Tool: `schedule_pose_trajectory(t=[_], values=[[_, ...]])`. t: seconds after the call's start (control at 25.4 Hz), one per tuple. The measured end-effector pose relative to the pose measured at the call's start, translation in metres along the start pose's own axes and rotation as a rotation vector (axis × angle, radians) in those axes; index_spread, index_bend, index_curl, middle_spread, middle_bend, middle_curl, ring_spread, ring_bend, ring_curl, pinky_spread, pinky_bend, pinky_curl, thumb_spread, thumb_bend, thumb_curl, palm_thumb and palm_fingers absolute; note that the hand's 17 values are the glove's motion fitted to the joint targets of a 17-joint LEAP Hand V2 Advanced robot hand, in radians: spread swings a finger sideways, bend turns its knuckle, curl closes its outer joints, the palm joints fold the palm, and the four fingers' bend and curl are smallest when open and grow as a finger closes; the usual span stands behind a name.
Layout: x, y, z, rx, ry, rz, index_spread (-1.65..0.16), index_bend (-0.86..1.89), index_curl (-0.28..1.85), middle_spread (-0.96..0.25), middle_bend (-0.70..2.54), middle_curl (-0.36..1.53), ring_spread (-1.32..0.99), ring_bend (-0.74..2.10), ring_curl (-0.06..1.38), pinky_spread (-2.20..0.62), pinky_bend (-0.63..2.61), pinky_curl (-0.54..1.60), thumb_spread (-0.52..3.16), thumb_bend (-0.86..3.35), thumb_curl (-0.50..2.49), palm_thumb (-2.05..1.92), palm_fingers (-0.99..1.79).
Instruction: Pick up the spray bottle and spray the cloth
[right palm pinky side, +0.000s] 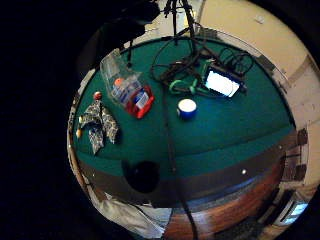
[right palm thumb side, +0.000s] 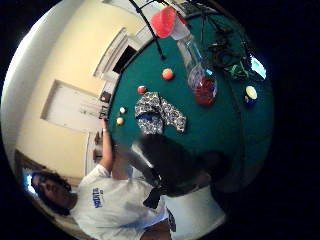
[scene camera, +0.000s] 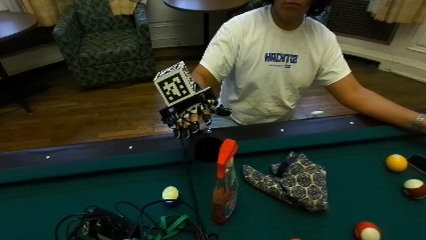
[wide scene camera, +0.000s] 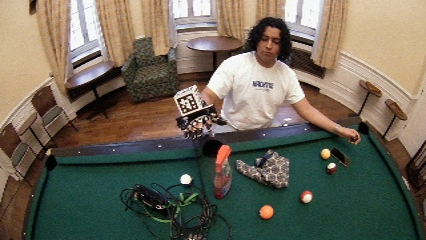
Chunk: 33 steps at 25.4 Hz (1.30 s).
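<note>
Our gloved right hand (scene camera: 190, 116) hangs above the rail with its fingers loosely curled, holding nothing. The spray bottle (scene camera: 224, 182) stands upright on the green surface (scene camera: 346, 220), with the patterned cloth (scene camera: 293, 181) just beside it. Reaching down, we could tip the tall bottle or snag the cables (scene camera: 133, 225) nearby. Balls lie scattered; an armchair (scene camera: 106, 45) sits behind

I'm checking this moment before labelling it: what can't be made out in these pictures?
- Spray bottle nozzle: the outside view shows only the orange trigger head; its direction is too small to tell.
- Gloved right hand: raised over the table rail; fingertips partly hidden behind the marker, and neither palm view shows them.
- Cloth: folds hide whatever lies beneath.
- Cables: cut off by the outside view's lower edge.
</note>
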<state>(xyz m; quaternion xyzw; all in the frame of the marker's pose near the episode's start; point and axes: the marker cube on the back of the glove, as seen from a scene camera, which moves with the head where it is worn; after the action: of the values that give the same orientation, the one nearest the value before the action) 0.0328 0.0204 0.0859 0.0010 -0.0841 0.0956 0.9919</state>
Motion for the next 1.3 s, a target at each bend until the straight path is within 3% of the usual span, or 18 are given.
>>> schedule_pose_trajectory(t=[0.28,0.63,1.3], values=[[0.003,-0.001,0.023,-0.024,-0.108,0.038,-0.43,0.12,0.2,-0.08,0.18,0.21,-0.03,0.41,0.22,0.24,0.48,0.28,0.97,0.0,0.24,0.38,0.31],[0.009,-0.012,0.045,0.065,-0.398,0.178,-0.42,0.12,0.2,-0.09,0.22,0.26,-0.06,0.49,0.27,0.22,0.46,0.3,1.03,0.07,0.29,0.59,0.46],[-0.002,-0.048,0.071,0.148,-0.431,0.254,-0.39,0.14,0.24,-0.12,0.2,0.31,-0.11,0.51,0.31,0.16,0.41,0.32,1.04,0.06,0.35,0.8,0.62]])
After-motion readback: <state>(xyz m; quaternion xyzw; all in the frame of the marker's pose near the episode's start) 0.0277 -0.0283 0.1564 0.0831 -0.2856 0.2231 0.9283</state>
